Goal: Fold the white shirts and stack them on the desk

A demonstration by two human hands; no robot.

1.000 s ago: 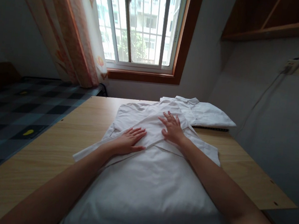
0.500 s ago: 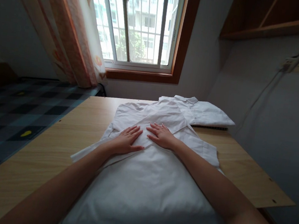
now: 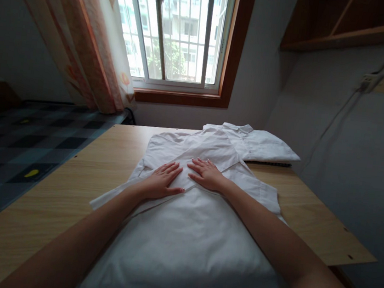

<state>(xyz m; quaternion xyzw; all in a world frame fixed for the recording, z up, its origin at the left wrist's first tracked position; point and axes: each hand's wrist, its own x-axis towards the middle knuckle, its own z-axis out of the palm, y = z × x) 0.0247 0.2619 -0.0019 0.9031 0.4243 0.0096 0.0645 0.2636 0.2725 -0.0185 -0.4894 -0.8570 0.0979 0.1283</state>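
Left grip (image 3: 161, 182): flat, palm down on the white shirt (image 3: 188, 240), fingers out, thumb apart, pinching nothing. Right grip (image 3: 207, 174): same, spread flat on the cloth a touch farther out; small gap between the two.

Key relation from my feed: shirt is directly under both grips. Long axis runs from my side toward the window (image 3: 177, 31), broad part back between the forearms, rest ahead of the fingertips. Neither arm is clearly nearer; it's centred. One flap pokes out beyond the left forearm, another beyond the right. Can't tell whether the near end hangs past the edge.

Under it, wood-grain surface (image 3: 105, 171). Far right, a folded shirt (image 3: 264, 145), collar up top, over something dark-edged; right grip is nearer to that one. Checked bed (image 3: 64, 141) off to the left, curtain (image 3: 86, 35) above.
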